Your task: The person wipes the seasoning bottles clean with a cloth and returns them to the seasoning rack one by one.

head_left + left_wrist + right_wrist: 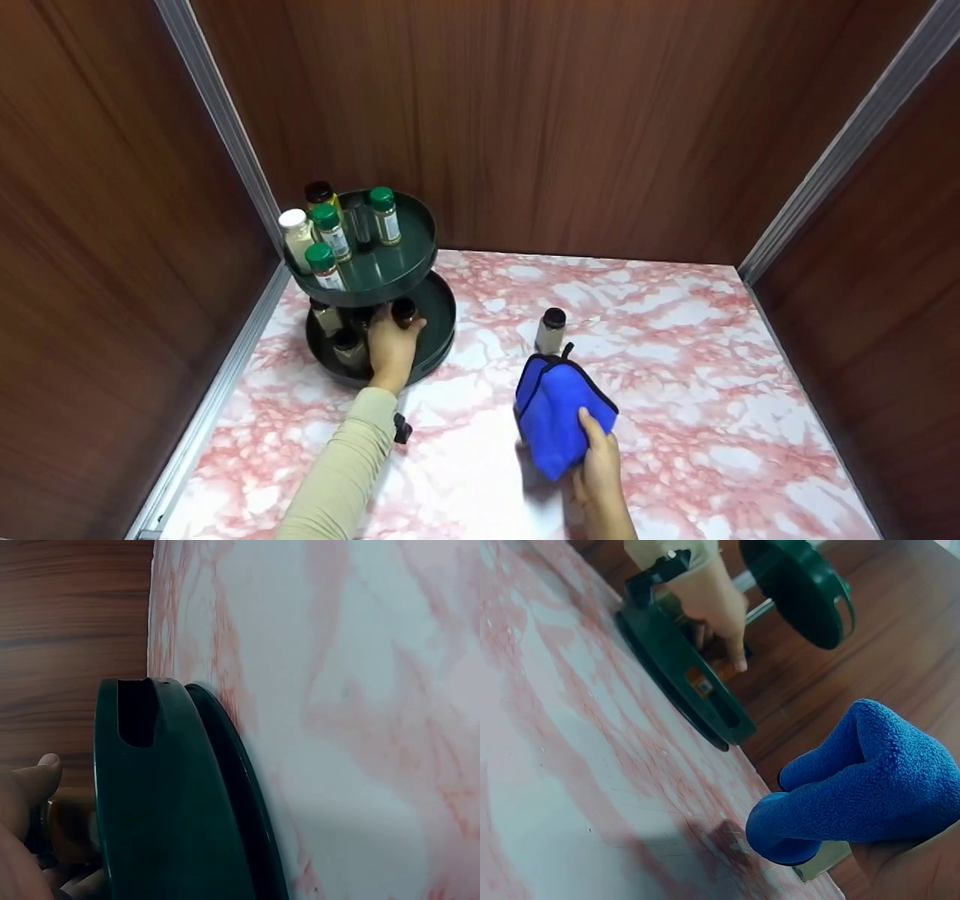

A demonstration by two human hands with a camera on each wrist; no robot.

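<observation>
My left hand (392, 346) reaches into the lower tray (445, 319) of a dark green two-tier rack. Its thumb and fingers are around a dark-capped spice bottle (404, 310); amber glass (724, 669) shows beside that hand in the right wrist view. Other dark-capped bottles, such as a pale one (348, 346), stand left of the hand, partly hidden by it and by the upper tray. My right hand (602, 461) holds a blue cloth (559, 420) with black edging and a small loop, thumb on top. In the right wrist view the fluffy cloth (877, 780) hangs folded.
Several bottles with green, white and dark caps stand on the upper tray (390, 266). Behind the cloth, a single dark-capped bottle (551, 334) stands on the pink marbled table (697, 360). Brown wood-look panels (562, 127) rise behind and on both sides.
</observation>
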